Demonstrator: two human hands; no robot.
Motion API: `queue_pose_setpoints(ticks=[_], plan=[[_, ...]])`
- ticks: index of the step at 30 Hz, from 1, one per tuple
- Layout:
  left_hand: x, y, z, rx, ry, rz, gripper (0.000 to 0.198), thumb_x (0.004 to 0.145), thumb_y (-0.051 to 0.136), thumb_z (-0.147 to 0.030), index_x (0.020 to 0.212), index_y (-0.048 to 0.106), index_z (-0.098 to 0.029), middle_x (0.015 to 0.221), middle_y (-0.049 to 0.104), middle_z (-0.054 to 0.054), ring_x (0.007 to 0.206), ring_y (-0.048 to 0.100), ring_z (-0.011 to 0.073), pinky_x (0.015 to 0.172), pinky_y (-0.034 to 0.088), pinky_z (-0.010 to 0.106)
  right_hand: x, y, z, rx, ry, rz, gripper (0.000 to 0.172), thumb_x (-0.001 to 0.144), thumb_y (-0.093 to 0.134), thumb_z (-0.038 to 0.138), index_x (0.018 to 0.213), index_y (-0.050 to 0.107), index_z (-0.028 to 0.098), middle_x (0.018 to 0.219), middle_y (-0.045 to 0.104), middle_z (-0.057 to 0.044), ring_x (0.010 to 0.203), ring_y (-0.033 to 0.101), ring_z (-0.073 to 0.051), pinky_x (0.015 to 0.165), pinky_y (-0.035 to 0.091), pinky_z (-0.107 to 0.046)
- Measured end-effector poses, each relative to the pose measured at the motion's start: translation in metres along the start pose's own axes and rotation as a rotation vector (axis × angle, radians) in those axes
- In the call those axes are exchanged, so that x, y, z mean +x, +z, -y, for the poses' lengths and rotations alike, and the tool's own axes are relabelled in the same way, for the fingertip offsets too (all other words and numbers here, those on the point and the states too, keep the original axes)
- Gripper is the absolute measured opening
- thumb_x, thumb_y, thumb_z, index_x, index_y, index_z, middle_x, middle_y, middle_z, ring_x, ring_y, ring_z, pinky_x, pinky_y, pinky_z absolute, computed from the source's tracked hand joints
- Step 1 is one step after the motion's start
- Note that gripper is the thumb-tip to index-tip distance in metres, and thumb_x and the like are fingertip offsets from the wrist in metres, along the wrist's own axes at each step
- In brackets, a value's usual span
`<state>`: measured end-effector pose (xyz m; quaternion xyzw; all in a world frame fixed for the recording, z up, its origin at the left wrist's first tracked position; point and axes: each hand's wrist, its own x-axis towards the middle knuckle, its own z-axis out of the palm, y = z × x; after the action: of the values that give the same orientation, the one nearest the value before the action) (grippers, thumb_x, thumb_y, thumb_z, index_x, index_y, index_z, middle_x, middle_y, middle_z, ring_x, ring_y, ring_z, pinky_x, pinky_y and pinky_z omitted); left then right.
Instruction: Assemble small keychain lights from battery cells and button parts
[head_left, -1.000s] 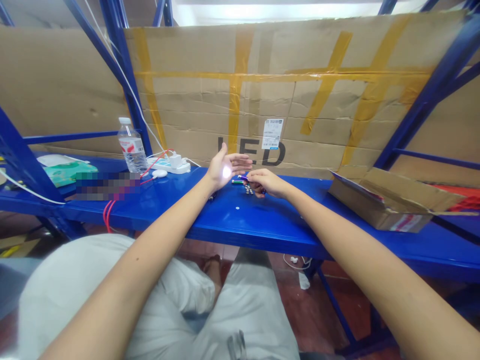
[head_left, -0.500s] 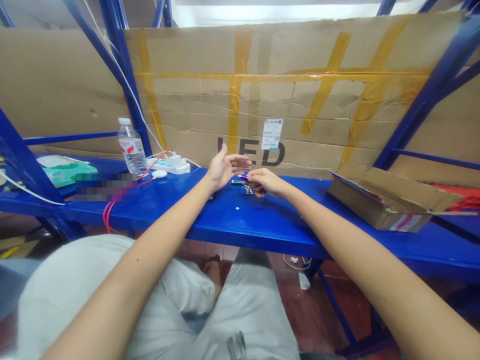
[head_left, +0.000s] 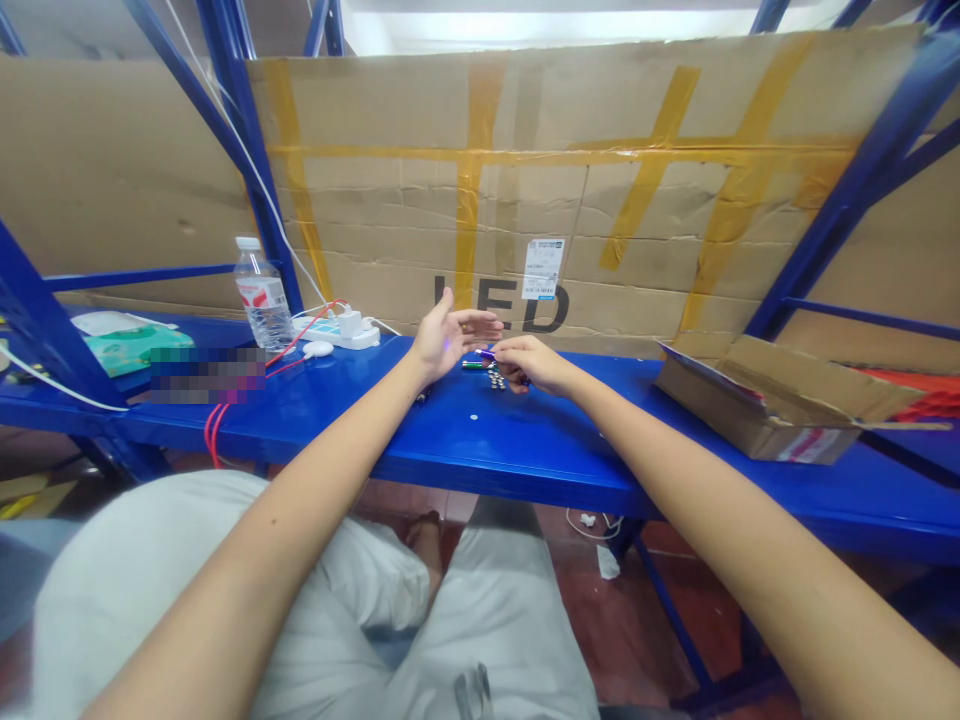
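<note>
My right hand (head_left: 534, 365) pinches a small purple flashlight (head_left: 485, 354), which points at my left palm. My left hand (head_left: 448, 335) is held up above the blue shelf, palm towards the flashlight, with its fingers stretched out and nothing in it. A violet spot of light falls on that palm. Just behind the right fingers lies a small green tube (head_left: 473, 366) with a metallic end. Several small silvery pieces (head_left: 496, 379) lie beside it, partly covered by the right hand. A dark item (head_left: 424, 394), too small to make out, sits by the left wrist.
An open cardboard box (head_left: 757, 400) stands on the blue shelf (head_left: 510, 450) at the right. To the left are a water bottle (head_left: 261, 295), a power strip (head_left: 352, 330) with cables and a green packet (head_left: 135, 348). A large cardboard sheet (head_left: 390, 220) rises behind.
A violet light spot has appeared on my left palm; the flashlight is now lit. Both hands have stayed nearly in place.
</note>
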<state>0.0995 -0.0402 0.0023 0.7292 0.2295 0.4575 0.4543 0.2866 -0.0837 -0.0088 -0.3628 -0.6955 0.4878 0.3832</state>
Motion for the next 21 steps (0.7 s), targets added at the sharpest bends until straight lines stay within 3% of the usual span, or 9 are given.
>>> queue_pose_setpoints(ticks=[6, 15, 21], plan=[[0.0011, -0.0003, 0.0018, 0.043, 0.034, 0.015, 0.084, 0.083, 0.034, -0.084, 0.115, 0.073, -0.016, 0.118, 0.073, 0.017, 0.117, 0.064, 0.0337, 0.096, 0.049, 0.048, -0.0014, 0.0005, 0.0025, -0.011, -0.01, 0.006, 0.028, 0.085, 0.061, 0.024, 0.065, 0.043, 0.021, 0.054, 0.029, 0.007, 0.044, 0.027, -0.008, 0.037, 0.029, -0.021], [-0.0001, 0.0022, -0.0002, -0.263, -0.082, 0.039, 0.096, 0.08, 0.024, -0.089, 0.111, 0.074, -0.012, 0.119, 0.072, 0.018, 0.119, 0.062, 0.0341, 0.098, 0.048, 0.048, -0.001, 0.0008, 0.0013, -0.006, -0.013, -0.003, 0.028, 0.084, 0.06, 0.022, 0.064, 0.041, 0.021, 0.053, 0.028, 0.007, 0.044, 0.027, -0.008, 0.037, 0.029, -0.022], [-0.0002, 0.0027, -0.0001, -0.32, -0.093, 0.04, 0.095, 0.081, 0.024, -0.088, 0.109, 0.074, -0.012, 0.116, 0.073, 0.018, 0.117, 0.063, 0.0337, 0.097, 0.048, 0.047, -0.0001, 0.0007, 0.0016, -0.033, 0.015, -0.022, 0.014, 0.085, 0.058, 0.021, 0.072, 0.053, 0.018, 0.051, 0.03, 0.007, 0.043, 0.027, -0.008, 0.036, 0.029, -0.022]])
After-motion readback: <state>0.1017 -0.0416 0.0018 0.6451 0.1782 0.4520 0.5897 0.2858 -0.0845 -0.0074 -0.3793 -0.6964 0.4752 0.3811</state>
